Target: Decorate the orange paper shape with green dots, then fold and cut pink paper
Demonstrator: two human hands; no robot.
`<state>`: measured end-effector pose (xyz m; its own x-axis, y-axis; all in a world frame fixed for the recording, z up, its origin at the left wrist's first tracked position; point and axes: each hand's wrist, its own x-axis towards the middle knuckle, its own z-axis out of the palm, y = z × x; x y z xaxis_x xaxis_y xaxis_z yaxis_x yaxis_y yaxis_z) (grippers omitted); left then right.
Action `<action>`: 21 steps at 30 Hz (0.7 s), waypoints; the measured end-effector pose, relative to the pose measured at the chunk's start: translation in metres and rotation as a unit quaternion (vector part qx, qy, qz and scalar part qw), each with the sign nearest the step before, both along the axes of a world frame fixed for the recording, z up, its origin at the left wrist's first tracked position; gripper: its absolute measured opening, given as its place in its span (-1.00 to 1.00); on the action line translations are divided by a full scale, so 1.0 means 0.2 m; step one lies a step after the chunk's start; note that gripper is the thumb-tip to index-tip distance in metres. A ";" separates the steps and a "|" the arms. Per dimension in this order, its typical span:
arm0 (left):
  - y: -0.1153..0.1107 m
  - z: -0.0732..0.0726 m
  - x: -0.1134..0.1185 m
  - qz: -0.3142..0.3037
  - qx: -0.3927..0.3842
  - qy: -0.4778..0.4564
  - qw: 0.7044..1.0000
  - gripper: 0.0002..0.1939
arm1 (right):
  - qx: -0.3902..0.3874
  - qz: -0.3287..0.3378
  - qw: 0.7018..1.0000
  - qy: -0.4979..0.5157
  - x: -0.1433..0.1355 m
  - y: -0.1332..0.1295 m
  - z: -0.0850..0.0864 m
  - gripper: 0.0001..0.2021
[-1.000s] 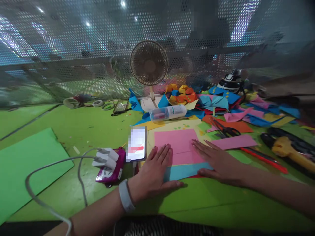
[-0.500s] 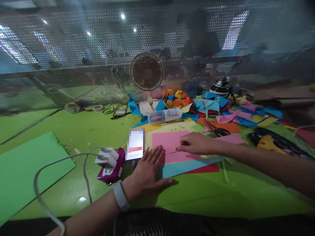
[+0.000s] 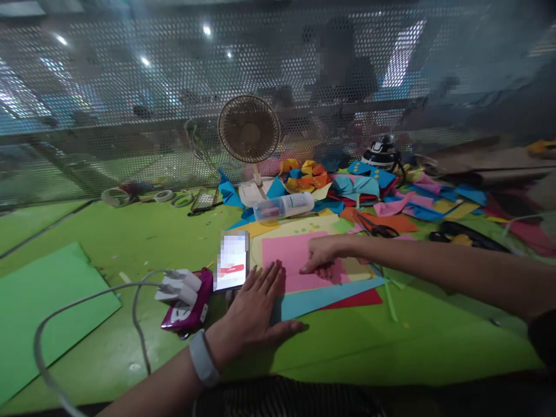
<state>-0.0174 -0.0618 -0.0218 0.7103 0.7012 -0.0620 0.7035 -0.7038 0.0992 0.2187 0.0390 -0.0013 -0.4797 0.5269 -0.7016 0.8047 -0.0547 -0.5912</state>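
A sheet of pink paper [image 3: 289, 246] with a crease line across it lies on a pale yellow sheet [image 3: 256, 246]. My left hand [image 3: 254, 304] rests flat at its left edge, fingers together and thumb stretched out to the right. On the pink sheet, my right hand [image 3: 324, 255] is closed, fingers curled under and the thumb tip pressing by the crease. No tool shows in it. Under the pink sheet, a light blue sheet [image 3: 304, 304] and a red sheet [image 3: 358, 299] stick out toward me. A lit phone [image 3: 232, 260] lies just left of the papers.
Left of the phone sits a purple power strip [image 3: 197, 304] with white plugs and a looping cable. A green sheet [image 3: 52, 307] lies farther left. Behind are a fan [image 3: 249, 130], a clear bottle [image 3: 284, 207], scissors [image 3: 377, 227] and folded paper pieces [image 3: 356, 184].
My right thumb has slid a little left along the crease, closer to my left hand. My left hand stays flat in place. The whole view has shifted slightly.
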 end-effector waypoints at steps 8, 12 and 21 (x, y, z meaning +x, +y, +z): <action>0.00 0.05 0.02 0.000 -0.019 0.018 1.000 0.00 | 0.009 -0.068 0.997 -0.024 0.35 -0.06 0.02 -0.48; -0.01 0.07 0.03 0.000 -0.023 0.025 0.999 -0.01 | 0.032 -0.091 0.995 -0.033 0.45 -0.09 0.07 -0.51; 0.04 0.19 0.07 -0.012 -0.025 0.034 0.999 -0.17 | 0.016 -0.031 0.999 0.028 0.17 0.00 0.01 -0.54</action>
